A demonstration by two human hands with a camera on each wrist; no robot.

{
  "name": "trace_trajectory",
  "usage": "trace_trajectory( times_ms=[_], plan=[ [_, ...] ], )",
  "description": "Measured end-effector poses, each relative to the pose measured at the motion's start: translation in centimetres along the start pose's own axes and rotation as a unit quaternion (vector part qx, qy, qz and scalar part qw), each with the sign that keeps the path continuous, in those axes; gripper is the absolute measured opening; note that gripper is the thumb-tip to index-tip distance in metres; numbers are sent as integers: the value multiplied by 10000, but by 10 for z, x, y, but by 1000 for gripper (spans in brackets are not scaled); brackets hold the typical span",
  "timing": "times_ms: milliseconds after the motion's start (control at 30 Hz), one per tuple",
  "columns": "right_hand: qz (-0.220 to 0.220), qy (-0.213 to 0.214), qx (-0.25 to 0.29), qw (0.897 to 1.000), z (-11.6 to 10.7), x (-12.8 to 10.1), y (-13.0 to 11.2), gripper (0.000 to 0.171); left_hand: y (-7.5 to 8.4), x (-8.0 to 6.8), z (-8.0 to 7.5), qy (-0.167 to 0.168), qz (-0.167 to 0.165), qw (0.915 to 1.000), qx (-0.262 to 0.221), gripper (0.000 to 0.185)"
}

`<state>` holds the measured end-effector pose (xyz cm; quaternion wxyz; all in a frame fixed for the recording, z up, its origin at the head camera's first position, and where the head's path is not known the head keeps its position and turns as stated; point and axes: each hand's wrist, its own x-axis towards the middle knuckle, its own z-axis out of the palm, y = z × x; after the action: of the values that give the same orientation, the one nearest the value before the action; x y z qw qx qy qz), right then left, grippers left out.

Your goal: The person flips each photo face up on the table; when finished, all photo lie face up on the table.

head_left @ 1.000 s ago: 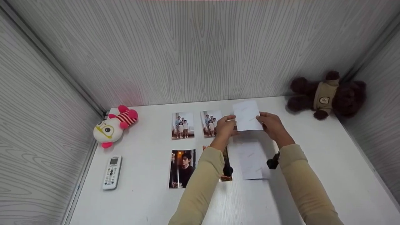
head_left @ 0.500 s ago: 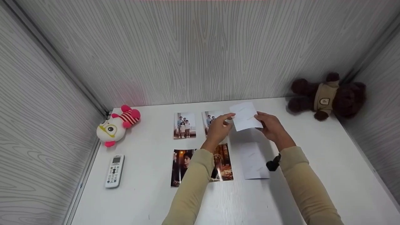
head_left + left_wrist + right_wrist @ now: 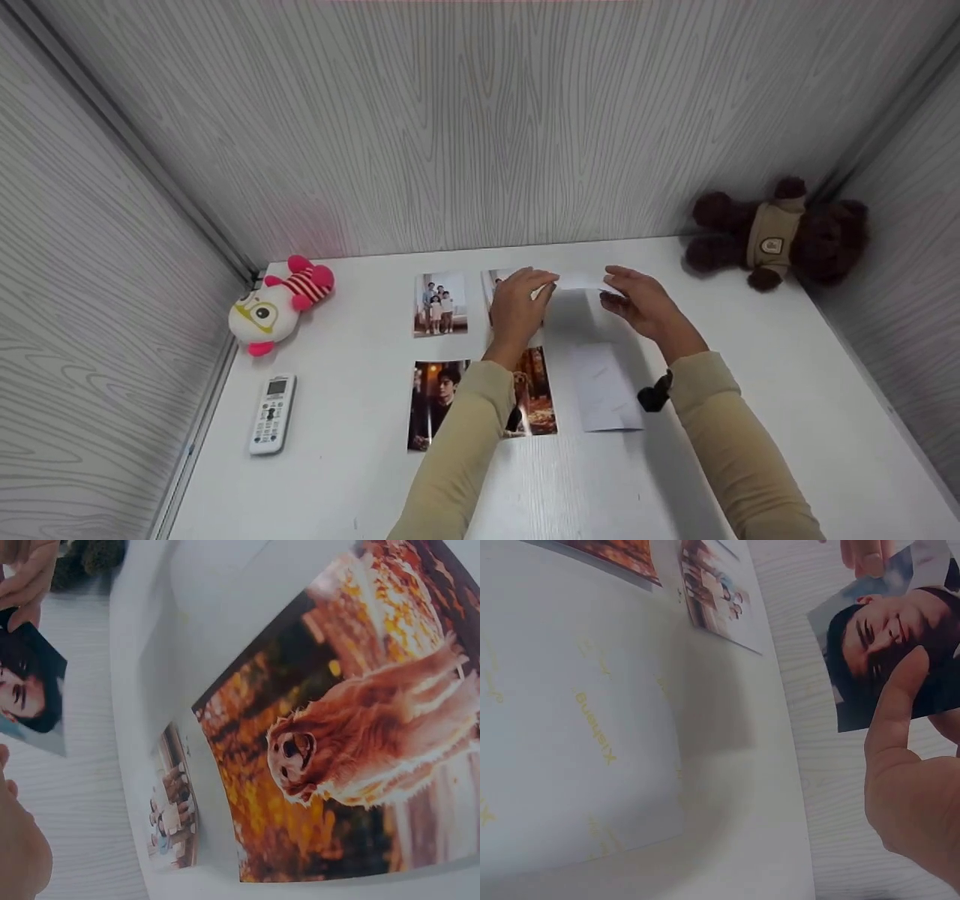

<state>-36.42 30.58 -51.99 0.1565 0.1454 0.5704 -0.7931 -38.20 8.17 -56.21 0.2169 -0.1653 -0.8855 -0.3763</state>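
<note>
Both hands hold up a photo (image 3: 877, 652) above the back of the table, seen nearly edge-on in the head view. Its printed side shows a smiling person in the right wrist view. My left hand (image 3: 519, 311) pinches the left edge; my right hand (image 3: 643, 301) grips the right edge, thumb on the print. Below lies a face-down white photo (image 3: 607, 390). Left of it are a dog photo (image 3: 360, 735) and a portrait photo (image 3: 431, 405), both partly covered by my left arm. Behind these lie a family photo (image 3: 440, 304) and a second one (image 3: 174, 802), mostly hidden by my left hand.
A white remote control (image 3: 271, 415) lies on the white table (image 3: 352, 420) at the left. Behind it is a pink-and-white plush toy (image 3: 270, 311). At the back right a brown teddy bear (image 3: 776, 236) lies on its side, near the panel walls.
The held photo has turned from showing its white back to nearly edge-on. My left hand has moved slightly left and changed its hold, and more of the dog photo shows.
</note>
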Motion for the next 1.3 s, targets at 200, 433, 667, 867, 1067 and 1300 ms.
trace_trajectory(
  times_ms=[200,433,667,867,1067,1300],
  plan=[
    [-163,-183,-215,9995,3,-4,0,40,3,2,-2,94,-592,9959,-683,19],
    [-303,-181,-1103,9933,3,-5,2,43,3,6,-5,-58,-1339,9719,-1933,21],
    [-389,126,-1938,9802,6,-2,4,52,2,6,-7,-810,-2384,9295,-2695,26],
    [-134,467,-2255,9730,17,-13,-3,46,3,2,-6,-1390,-3064,8764,-3446,30],
    [-59,570,-2588,9642,29,-24,-8,43,4,1,-7,-1474,-3638,8316,-3930,35],
    [-111,537,-2219,9735,16,-4,4,44,6,0,-5,-1539,-3825,8148,-4074,37]
  ],
)
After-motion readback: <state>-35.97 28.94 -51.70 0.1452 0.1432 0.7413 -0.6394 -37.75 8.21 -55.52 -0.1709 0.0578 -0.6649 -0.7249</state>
